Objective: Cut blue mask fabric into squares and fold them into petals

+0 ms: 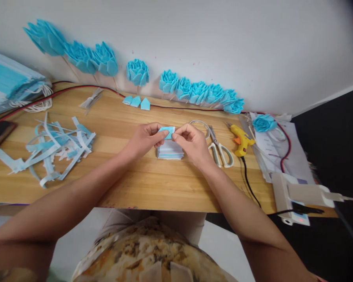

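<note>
My left hand (147,138) and my right hand (191,141) meet at the middle of the wooden table (153,184). Both pinch a small light-blue piece (167,131) of mask fabric between thumb and fingers. Just under it lies a stack of cut blue and white squares (170,150). Three folded blue petals (137,102) sit further back near the wall.
Blue fabric flowers (200,93) on sticks lean along the wall. Cut strips (54,147) litter the left side, and a stack of face masks (10,84) lies far left. Scissors (220,149), a yellow glue gun (240,140) and a power strip (294,197) are on the right.
</note>
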The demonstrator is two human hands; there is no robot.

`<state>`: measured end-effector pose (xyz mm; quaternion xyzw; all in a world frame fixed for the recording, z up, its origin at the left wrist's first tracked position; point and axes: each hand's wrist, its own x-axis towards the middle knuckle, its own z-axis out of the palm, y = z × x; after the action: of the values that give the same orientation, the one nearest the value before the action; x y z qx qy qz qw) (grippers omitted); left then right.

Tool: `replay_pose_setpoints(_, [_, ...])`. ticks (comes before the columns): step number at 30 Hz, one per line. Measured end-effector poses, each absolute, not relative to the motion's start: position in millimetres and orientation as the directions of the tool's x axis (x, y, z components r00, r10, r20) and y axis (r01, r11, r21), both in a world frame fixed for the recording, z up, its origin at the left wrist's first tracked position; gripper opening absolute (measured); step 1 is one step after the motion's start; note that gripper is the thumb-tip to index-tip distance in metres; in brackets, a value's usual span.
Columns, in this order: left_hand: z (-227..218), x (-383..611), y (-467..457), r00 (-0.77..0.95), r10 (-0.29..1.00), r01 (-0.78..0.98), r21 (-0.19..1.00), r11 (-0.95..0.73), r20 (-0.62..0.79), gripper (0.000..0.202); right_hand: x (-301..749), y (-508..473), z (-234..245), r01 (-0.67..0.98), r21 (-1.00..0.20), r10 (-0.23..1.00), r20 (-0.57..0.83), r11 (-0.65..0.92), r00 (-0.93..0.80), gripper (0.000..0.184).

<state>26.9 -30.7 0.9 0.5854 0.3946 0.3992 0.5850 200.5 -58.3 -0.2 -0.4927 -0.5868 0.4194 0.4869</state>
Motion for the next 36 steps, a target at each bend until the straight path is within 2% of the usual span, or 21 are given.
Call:
replay_pose_setpoints(7, [2.2,27.8,-31.1,0.375,0.927,-0.005,1.0,0.016,-0.013,0.027,199.2,-58.0,-1.5,0.157,-0.972,0.984,0.173,0.176,-0.033,0.012])
replay_pose_setpoints(13, [1.5,27.9,-31.4,0.382,0.924,0.017,1.0,0.02,-0.025,0.027,199.6,-56.7,-3.8,0.098,-0.978,0.982,0.176,0.182,-0.072,0.026])
replay_pose_setpoints(23, [3.3,27.9,-31.9,0.386,0.923,0.058,0.998,-0.015,-0.009,0.025,199.2,-58.3,-0.1,0.153,-0.974,0.984,0.159,0.169,-0.076,0.029])
replay_pose_setpoints(29, [1.1,26.3,-29.9,0.403,0.915,0.052,0.999,0.001,-0.022,0.023,204.4,-56.6,0.6,0.115,-0.984,0.984,0.118,0.134,-0.134,0.028])
replay_pose_setpoints(36, [2.6,27.8,-31.4,0.415,0.908,0.082,0.996,0.025,-0.057,0.023,207.3,-55.2,-0.6,0.16,-0.974,0.971,0.128,0.161,-0.203,0.034])
